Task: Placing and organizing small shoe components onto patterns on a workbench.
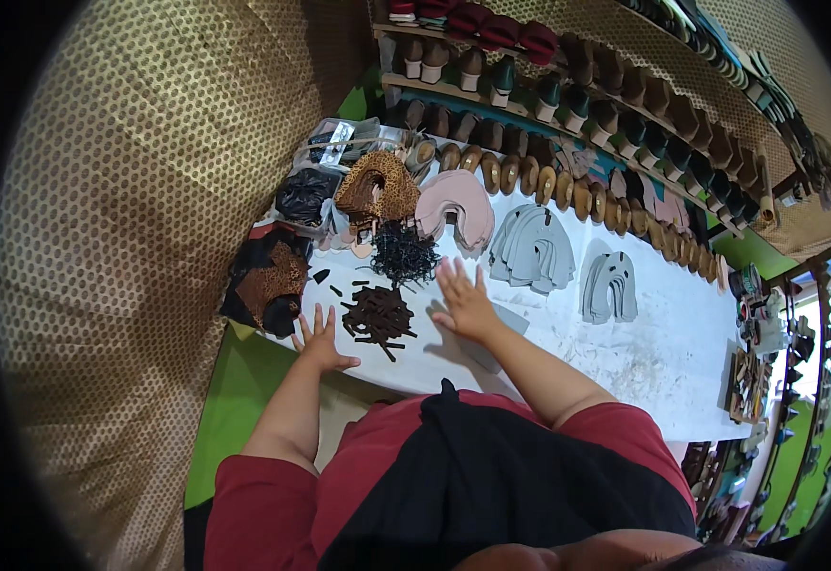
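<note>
My left hand (pixel 320 344) is open, fingers spread, over the near left edge of the white table (pixel 567 366). My right hand (pixel 468 303) is also open, its fingers pointing away from me. Between the two hands lies a heap of short dark brown strips (pixel 377 316). A tangle of thin black strips (pixel 403 252) sits just beyond the heap, close to my right fingertips. Partly hidden under my right forearm is a flat grey piece (pixel 508 322). Neither hand holds anything; whether the palms touch the table I cannot tell.
Behind are stacked curved shoe-upper pieces: leopard-print (pixel 398 198), pink (pixel 468 200) and grey (pixel 533 249), with another grey stack (pixel 610 287) to the right. Brown shoe lasts (pixel 529 177) line the back edge below shoe shelves (pixel 520 105). A patterned curtain (pixel 139 209) hangs left.
</note>
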Motion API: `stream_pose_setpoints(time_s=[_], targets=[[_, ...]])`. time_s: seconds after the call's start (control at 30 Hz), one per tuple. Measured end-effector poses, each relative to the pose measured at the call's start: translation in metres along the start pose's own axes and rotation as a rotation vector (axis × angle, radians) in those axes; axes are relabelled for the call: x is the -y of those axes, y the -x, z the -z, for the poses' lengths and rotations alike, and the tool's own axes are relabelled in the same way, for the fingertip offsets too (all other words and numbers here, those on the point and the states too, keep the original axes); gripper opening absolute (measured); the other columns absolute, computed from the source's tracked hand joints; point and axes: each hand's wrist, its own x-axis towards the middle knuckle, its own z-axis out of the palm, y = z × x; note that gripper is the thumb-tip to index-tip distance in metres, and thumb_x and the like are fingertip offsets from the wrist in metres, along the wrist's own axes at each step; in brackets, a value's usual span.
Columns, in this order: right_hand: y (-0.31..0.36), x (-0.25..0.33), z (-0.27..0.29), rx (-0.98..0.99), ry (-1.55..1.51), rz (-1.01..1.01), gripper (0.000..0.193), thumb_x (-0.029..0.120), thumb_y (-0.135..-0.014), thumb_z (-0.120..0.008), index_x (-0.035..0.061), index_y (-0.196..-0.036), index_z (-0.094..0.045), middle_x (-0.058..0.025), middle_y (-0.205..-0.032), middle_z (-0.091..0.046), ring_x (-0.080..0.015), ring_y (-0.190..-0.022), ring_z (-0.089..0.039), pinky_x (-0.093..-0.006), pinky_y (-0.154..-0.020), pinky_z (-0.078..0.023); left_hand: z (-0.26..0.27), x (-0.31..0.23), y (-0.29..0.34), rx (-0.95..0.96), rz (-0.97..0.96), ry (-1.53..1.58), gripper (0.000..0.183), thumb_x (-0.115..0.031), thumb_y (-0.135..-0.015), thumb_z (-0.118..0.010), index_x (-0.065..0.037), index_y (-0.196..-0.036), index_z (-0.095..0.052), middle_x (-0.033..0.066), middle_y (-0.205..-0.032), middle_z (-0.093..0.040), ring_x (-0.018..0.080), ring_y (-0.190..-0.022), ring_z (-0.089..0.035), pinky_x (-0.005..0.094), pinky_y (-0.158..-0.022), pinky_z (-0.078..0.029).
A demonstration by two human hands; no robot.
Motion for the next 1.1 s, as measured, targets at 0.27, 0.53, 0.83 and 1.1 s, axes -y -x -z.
stream_pose_setpoints(time_s=[0.27,0.53,0.83,1.1], targets=[[0.003,-0.02,-0.042,0.215,-0.117,-0.113,0.086,0.059,-0.091,-0.051,0.0153,-0.158,-0.02,-0.0166,-0.165,-0.011,-0.039,-0.152,-0.012,-0.0711,-0.114,-0.005,-0.008,0.003,0.0,0.026,0.014,0.024,0.152,-0.058,-0.05,-0.091,-0.026,-0.159,0.01,0.0059,-0.166,0.018,0.0418,-0.15,0.018,0.0683,-0.114,-0.004],[-0.002,0.001,-0.007,0.411,0.006,-0.042,0.084,0.063,-0.088,-0.055,0.0233,-0.157,-0.028,-0.0159,-0.165,-0.014,-0.0403,-0.152,-0.008,-0.074,-0.112,-0.002,-0.01,0.005,-0.006,0.013,-0.009,0.046,0.15,-0.062,-0.051,-0.089,-0.028,-0.159,0.01,0.0037,-0.166,0.019,0.0412,-0.15,0.02,0.069,-0.114,-0.001],[-0.021,-0.024,-0.017,0.063,-0.172,-0.138,0.089,0.065,-0.089,-0.049,0.0204,-0.16,-0.018,-0.0187,-0.166,-0.002,-0.0431,-0.152,-0.002,-0.0762,-0.109,-0.001,0.001,0.001,0.0,0.029,0.008,0.018,0.152,-0.059,-0.052,-0.091,-0.026,-0.159,0.012,0.0065,-0.166,0.02,0.042,-0.15,0.017,0.0682,-0.114,-0.004],[0.003,-0.004,-0.033,0.156,-0.066,0.051,0.086,0.065,-0.088,-0.053,0.0242,-0.158,-0.025,-0.0141,-0.165,-0.014,-0.04,-0.152,-0.01,-0.0753,-0.11,-0.003,0.002,-0.001,0.001,0.039,0.021,-0.018,0.151,-0.061,-0.053,-0.089,-0.026,-0.159,0.013,0.0067,-0.165,0.021,0.0416,-0.15,0.018,0.0673,-0.115,-0.005]])
